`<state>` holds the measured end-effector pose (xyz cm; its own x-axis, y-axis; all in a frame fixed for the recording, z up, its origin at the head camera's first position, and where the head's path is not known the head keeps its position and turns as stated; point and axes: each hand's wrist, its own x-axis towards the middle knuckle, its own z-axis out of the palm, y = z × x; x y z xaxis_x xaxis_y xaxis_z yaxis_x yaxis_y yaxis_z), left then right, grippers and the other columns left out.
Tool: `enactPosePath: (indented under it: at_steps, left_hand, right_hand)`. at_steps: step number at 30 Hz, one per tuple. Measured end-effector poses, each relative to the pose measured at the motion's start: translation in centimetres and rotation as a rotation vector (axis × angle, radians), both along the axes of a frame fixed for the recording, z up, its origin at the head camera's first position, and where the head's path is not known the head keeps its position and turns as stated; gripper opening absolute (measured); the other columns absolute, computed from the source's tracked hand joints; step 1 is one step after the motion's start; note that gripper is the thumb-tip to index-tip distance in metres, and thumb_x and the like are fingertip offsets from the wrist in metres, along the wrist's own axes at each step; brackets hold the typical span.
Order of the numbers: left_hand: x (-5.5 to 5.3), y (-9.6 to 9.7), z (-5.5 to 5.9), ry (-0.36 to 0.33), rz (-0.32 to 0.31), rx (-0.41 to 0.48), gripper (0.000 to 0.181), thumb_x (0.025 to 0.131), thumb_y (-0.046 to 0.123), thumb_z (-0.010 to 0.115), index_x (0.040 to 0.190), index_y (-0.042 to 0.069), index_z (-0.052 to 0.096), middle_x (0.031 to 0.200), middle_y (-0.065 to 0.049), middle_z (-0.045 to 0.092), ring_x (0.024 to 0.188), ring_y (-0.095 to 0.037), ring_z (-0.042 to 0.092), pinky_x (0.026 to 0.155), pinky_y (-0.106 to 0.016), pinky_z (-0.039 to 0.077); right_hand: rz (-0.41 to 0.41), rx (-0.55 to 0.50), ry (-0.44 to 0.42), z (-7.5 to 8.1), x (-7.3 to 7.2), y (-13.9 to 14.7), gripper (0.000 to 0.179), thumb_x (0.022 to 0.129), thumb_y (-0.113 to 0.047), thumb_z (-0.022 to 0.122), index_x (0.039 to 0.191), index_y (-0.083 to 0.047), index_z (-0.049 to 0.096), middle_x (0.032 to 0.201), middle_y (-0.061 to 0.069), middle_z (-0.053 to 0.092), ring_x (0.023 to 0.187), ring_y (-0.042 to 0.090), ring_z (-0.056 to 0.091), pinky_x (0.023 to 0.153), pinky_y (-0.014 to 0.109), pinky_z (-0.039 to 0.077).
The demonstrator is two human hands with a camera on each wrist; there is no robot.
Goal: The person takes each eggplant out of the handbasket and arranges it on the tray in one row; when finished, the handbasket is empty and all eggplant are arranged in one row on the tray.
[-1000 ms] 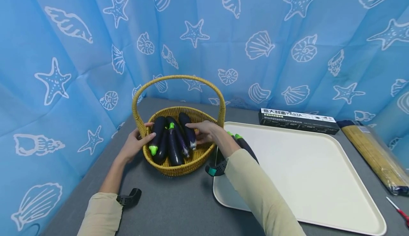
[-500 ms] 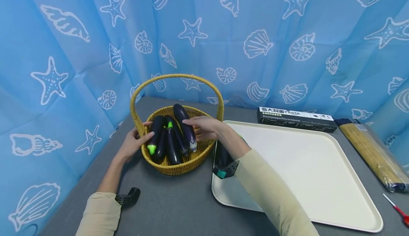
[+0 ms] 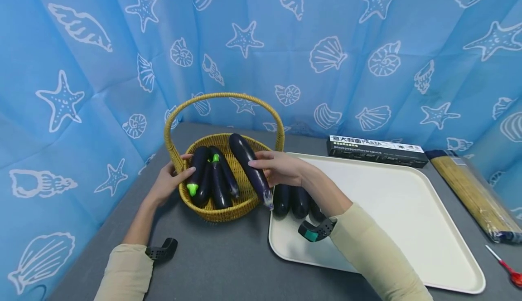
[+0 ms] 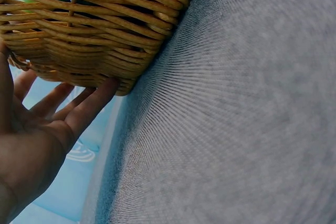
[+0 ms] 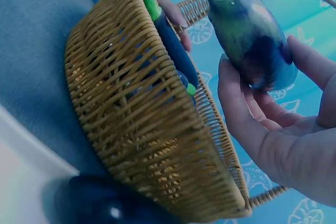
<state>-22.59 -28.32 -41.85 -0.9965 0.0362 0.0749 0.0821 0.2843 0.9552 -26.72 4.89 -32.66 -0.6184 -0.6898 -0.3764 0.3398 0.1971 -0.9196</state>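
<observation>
A yellow wicker basket (image 3: pixel 228 216) with a tall hoop handle stands on the grey table, several dark eggplants (image 3: pixel 221 187) inside it. My left hand (image 3: pixel 166 182) grips the basket's left rim, thumb over the edge; in the left wrist view its fingers (image 4: pixel 86 109) lie against the outer weave. With thumb and fingers, my right hand (image 3: pixel 287 170) holds one eggplant (image 3: pixel 244 153) across the basket's right rim, tilted with its pale end toward the tray. The right wrist view shows that eggplant (image 5: pixel 247 35) raised beside the basket wall (image 5: pixel 126 77).
A cream tray (image 3: pixel 379 210) lies right of the basket, with several eggplants (image 3: pixel 300 201) at its left side, partly under my right arm. Behind it is a black pasta box (image 3: pixel 377 152). Farther right are a wrapped bamboo mat (image 3: pixel 469 192) and a red-handled utensil (image 3: pixel 509 271).
My right hand has lifted the eggplant from among the others and carried it right, over the basket's rim. The left hand stays on the basket.
</observation>
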Motion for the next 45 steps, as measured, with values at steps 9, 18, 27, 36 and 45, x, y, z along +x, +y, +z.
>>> enactPosePath:
  at_steps: [9, 18, 27, 36, 45]
  left_hand:
    - [0.0, 0.0, -0.1, 0.002, 0.008, -0.009, 0.059, 0.095, 0.027, 0.06, 0.146, 0.008, 0.036, 0.135, -0.023, 0.039, 0.114, -0.03, 0.041, 0.087, -0.038, 0.039]
    - [0.1, -0.1, -0.2, -0.005, 0.011, -0.011, 0.059, 0.096, 0.028, 0.06, 0.146, 0.008, 0.036, 0.137, -0.023, 0.038, 0.117, -0.031, 0.04, 0.087, -0.038, 0.039]
    - [0.1, -0.2, -0.2, -0.008, 0.009, -0.023, 0.06, 0.096, 0.028, 0.059, 0.147, 0.009, 0.034, 0.139, -0.023, 0.037, 0.117, -0.031, 0.04, 0.088, -0.039, 0.039]
    - [0.1, 0.0, 0.1, -0.012, 0.008, -0.028, 0.06, 0.096, 0.028, 0.058, 0.147, 0.009, 0.034, 0.138, -0.023, 0.037, 0.116, -0.03, 0.04, 0.088, -0.04, 0.039]
    - [0.1, 0.1, 0.1, -0.014, 0.005, -0.036, 0.059, 0.097, 0.028, 0.058, 0.147, 0.009, 0.034, 0.134, -0.023, 0.039, 0.111, -0.029, 0.042, 0.085, -0.034, 0.041]
  right_hand:
    - [0.046, 0.054, 0.044, -0.4, 1.5, 3.4, 0.068, 0.096, -0.023, 0.057, 0.149, -0.006, 0.019, 0.139, 0.02, 0.038, 0.117, 0.03, 0.048, 0.091, 0.049, 0.043]
    - [0.086, 0.028, 0.054, -1.8, 2.9, 7.1, 0.068, 0.093, -0.024, 0.062, 0.144, 0.002, 0.025, 0.126, 0.02, 0.045, 0.108, 0.028, 0.052, 0.084, 0.047, 0.047]
    - [0.039, 0.009, 0.074, -3.0, 3.1, 12.0, 0.061, 0.096, -0.018, 0.059, 0.141, 0.005, 0.024, 0.122, 0.017, 0.053, 0.104, 0.026, 0.057, 0.084, 0.048, 0.047]
    - [-0.113, 0.065, 0.094, -3.7, 2.4, 16.8, 0.075, 0.096, -0.021, 0.057, 0.149, 0.004, 0.009, 0.131, 0.024, 0.042, 0.108, 0.025, 0.057, 0.092, 0.05, 0.042]
    - [-0.23, 0.277, 0.117, -5.0, 1.4, 18.3, 0.08, 0.094, -0.029, 0.06, 0.148, 0.003, 0.009, 0.137, 0.03, 0.034, 0.114, 0.033, 0.051, 0.09, 0.048, 0.045]
